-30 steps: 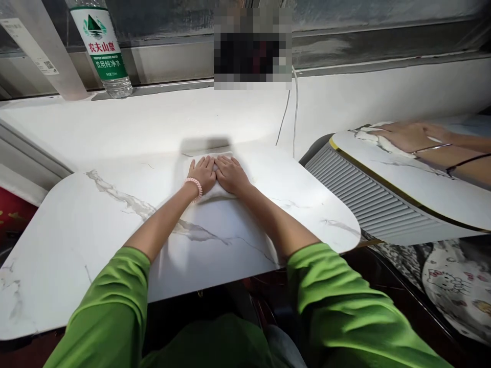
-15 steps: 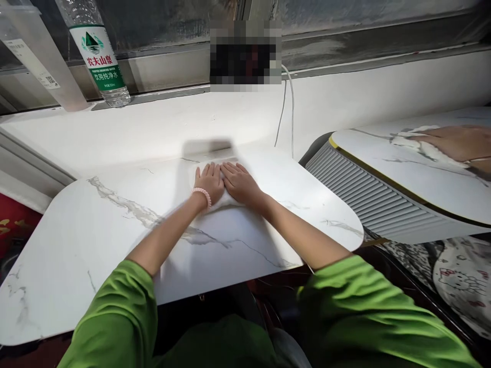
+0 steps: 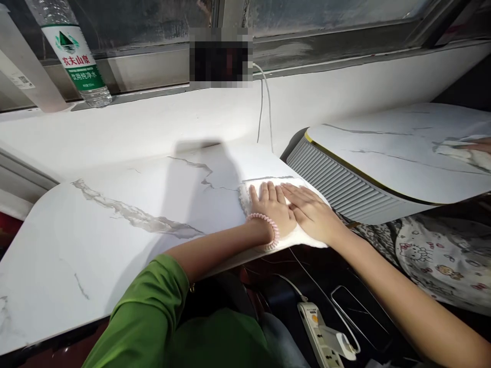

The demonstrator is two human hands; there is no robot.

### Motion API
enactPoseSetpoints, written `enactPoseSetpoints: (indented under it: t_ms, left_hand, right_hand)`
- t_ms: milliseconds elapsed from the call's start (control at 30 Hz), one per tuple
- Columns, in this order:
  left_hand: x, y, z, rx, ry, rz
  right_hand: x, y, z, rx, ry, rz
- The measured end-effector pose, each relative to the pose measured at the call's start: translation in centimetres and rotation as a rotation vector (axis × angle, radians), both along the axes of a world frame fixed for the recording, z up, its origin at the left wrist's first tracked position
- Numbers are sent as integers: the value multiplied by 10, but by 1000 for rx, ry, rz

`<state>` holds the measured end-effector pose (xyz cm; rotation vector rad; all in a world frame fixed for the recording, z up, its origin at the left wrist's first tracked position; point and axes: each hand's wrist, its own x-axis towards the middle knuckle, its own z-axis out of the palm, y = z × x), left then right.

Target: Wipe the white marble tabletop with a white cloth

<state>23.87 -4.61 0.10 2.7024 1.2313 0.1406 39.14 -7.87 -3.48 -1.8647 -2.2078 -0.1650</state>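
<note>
My left hand, with a pink coiled band round its wrist, lies flat on a white cloth. Pressed flat on the same cloth is my right hand, its fingers stretched out and touching or close beside my left hand. The cloth is spread on a white marble-patterned table, at its right end, and its lower right part reaches the table's front edge. Both hands hide the middle of the cloth.
A water bottle and a clear plastic container stand on the windowsill. Another table is at right, where another person's hand touches a white cloth. A power strip with cables lies below the table.
Both hands have slid to the right with the cloth, from the middle of the table to its right end. The view has shifted a little. The other person's hand has moved right.
</note>
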Motion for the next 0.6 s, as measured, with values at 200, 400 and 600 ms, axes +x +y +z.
enactPoseSetpoints:
  t_ms: [200,400,600]
  left_hand:
    - [14,65,-1,10,-19,68]
    - [9,161,-1,-5,14,55]
    - [11,213,-3,-19,13,122]
  right_hand:
    - [7,76,8,2,30,33]
    - [-4,171,11,-4,59,6]
    - [-6,228,7,25,116,0]
